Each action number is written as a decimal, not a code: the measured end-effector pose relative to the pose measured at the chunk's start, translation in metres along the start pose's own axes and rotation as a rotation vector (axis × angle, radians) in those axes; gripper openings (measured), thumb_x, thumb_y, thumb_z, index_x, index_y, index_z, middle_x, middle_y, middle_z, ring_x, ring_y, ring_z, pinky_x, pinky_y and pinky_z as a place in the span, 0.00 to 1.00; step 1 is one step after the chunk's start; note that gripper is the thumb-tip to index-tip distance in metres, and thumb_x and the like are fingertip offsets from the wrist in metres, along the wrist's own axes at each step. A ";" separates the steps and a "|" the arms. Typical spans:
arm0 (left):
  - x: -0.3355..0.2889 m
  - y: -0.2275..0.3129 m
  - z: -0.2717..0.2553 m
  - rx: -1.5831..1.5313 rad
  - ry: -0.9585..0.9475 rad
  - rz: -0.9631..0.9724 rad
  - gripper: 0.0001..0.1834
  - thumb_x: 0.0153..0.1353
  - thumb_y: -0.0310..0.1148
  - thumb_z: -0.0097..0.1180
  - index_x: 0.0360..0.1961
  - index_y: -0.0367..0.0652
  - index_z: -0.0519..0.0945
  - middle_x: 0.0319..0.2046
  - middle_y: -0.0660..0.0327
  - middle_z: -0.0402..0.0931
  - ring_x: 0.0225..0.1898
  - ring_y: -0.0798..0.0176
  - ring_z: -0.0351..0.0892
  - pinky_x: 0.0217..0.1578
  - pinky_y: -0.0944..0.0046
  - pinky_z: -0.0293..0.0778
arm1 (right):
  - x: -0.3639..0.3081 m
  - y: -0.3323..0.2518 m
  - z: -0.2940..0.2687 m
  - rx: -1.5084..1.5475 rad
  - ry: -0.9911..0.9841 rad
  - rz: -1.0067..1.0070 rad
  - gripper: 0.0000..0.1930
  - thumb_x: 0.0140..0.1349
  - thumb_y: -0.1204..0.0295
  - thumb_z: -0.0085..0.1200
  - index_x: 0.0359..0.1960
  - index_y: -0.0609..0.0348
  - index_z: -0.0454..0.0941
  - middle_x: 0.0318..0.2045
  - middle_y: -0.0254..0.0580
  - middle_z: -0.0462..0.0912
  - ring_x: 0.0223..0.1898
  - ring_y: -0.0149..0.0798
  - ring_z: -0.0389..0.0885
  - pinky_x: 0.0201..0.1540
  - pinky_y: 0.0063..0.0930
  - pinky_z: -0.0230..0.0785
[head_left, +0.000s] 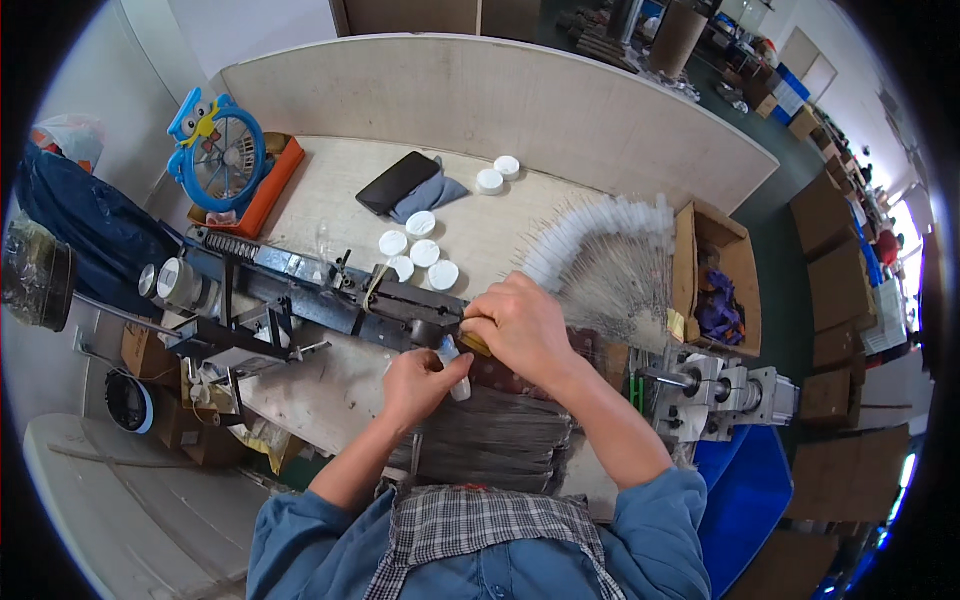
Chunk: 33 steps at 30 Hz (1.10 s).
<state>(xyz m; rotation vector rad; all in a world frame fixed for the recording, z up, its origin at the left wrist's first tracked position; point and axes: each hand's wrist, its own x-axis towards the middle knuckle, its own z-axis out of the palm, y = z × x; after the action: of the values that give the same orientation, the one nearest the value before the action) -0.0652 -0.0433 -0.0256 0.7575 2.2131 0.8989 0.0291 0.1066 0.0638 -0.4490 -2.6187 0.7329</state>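
Note:
My left hand (418, 384) is closed in a pinch on a small translucent white plastic piece (458, 384) in front of the bench machine. Just up and to the right, my right hand (520, 325) has its fingers curled together at the end of the black metal machine (330, 292). A yellow piece (474, 343) shows beneath those fingers; what they grip is mostly hidden. Between me and the machine lies a thick bundle of thin grey wires (490, 438). Beyond my right hand, many thin wires with white translucent ends (600, 235) spread in a fan.
Several round white tubs (425, 253) stand behind the machine, near a black flat case (398, 183) on a grey cloth. A blue fan (222, 160) stands by an orange tray (280, 185). Rightward are a cardboard box (684, 270), a metal shaft assembly (735, 390) and a blue bin (745, 480).

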 end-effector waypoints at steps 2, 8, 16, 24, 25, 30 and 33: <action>-0.002 -0.005 0.011 -0.133 0.043 0.040 0.18 0.57 0.44 0.60 0.23 0.39 0.81 0.17 0.61 0.78 0.20 0.68 0.76 0.23 0.68 0.70 | -0.005 0.003 -0.005 0.014 0.014 -0.039 0.05 0.49 0.70 0.61 0.26 0.55 0.83 0.25 0.34 0.81 0.37 0.40 0.75 0.38 0.35 0.71; -0.008 0.002 0.027 -0.572 -0.041 0.132 0.08 0.53 0.29 0.59 0.26 0.39 0.73 0.20 0.62 0.75 0.22 0.69 0.74 0.25 0.67 0.70 | -0.054 0.006 -0.020 0.025 0.256 -0.139 0.04 0.50 0.73 0.61 0.29 0.57 0.82 0.28 0.38 0.82 0.35 0.42 0.78 0.38 0.35 0.72; -0.006 -0.030 -0.013 -0.215 0.030 0.208 0.14 0.57 0.33 0.62 0.39 0.38 0.73 0.31 0.60 0.76 0.32 0.68 0.76 0.31 0.68 0.71 | -0.044 0.047 0.062 0.061 0.010 -0.131 0.14 0.51 0.71 0.60 0.40 0.58 0.78 0.32 0.43 0.76 0.36 0.48 0.78 0.37 0.37 0.72; -0.031 -0.134 -0.103 -1.212 0.348 -0.364 0.18 0.58 0.51 0.59 0.38 0.47 0.78 0.28 0.70 0.74 0.31 0.70 0.73 0.40 0.65 0.70 | -0.052 0.031 0.040 0.150 -0.128 -0.114 0.08 0.53 0.72 0.59 0.33 0.61 0.77 0.30 0.47 0.75 0.32 0.53 0.77 0.34 0.41 0.71; -0.031 -0.138 -0.106 -1.221 0.346 -0.367 0.18 0.58 0.51 0.59 0.38 0.47 0.78 0.28 0.70 0.74 0.31 0.70 0.73 0.40 0.65 0.70 | -0.051 0.031 0.040 0.144 -0.134 -0.115 0.08 0.53 0.72 0.59 0.33 0.61 0.77 0.30 0.47 0.75 0.32 0.53 0.77 0.34 0.41 0.71; -0.028 -0.140 -0.103 -1.363 0.385 -0.316 0.11 0.58 0.41 0.60 0.34 0.46 0.80 0.25 0.71 0.76 0.30 0.71 0.74 0.38 0.66 0.71 | -0.049 0.029 0.036 0.144 -0.130 -0.131 0.09 0.52 0.78 0.58 0.36 0.63 0.77 0.30 0.49 0.76 0.33 0.53 0.77 0.35 0.40 0.71; -0.025 -0.138 -0.095 -1.443 0.438 -0.298 0.09 0.58 0.39 0.60 0.32 0.46 0.80 0.24 0.70 0.75 0.29 0.72 0.74 0.36 0.67 0.71 | -0.053 0.022 0.025 0.145 -0.151 -0.103 0.10 0.52 0.79 0.58 0.38 0.65 0.78 0.32 0.48 0.79 0.34 0.51 0.78 0.38 0.35 0.71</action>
<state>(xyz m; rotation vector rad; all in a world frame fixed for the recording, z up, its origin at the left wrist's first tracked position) -0.1551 -0.1813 -0.0665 -0.4752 1.2827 2.1513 0.0690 0.0927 0.0173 -0.2235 -2.6787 0.9479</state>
